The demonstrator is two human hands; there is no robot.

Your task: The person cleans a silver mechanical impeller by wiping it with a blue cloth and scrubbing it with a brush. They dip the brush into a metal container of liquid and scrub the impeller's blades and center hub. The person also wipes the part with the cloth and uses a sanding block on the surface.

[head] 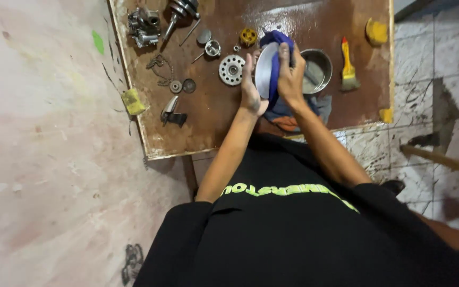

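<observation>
left hand (251, 87) props the round metal disc (264, 69) on edge so the right hand (290, 74), fingers pinching a blue rag (277, 40), can rub its face above the desk (208, 117)

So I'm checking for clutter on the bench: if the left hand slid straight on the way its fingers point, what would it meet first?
Probably the perforated metal disc, lying just beyond the left hand, whose fingers point up the board. Depth is unclear from above, so the hand might pass over it.

Shiny metal disc (264, 69), blue cloth (278, 42), rusty rough tabletop (213, 122)
</observation>
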